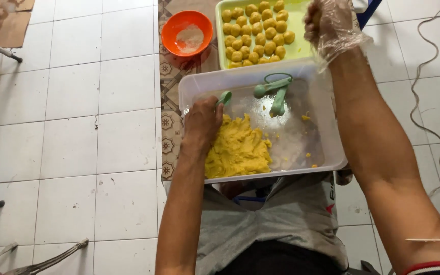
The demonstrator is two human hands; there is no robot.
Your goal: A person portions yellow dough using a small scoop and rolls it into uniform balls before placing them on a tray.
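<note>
Left hand [203, 122] grip on green scoop [224, 97] by tub wall [189, 89], gloved right hand [330, 25] over tray edge [301, 55]

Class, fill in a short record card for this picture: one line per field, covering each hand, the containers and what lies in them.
Left hand: bare, gripping a green plastic measuring spoon, pressed into the yellow dough mass
Right hand: in a clear plastic glove, over the tray's right end
Clear plastic tub: holds the dough and a ringed set of green measuring spoons
Lime-green tray: rows of yellow dough balls
Orange bowl: white powder
Floor: white tiles
</note>
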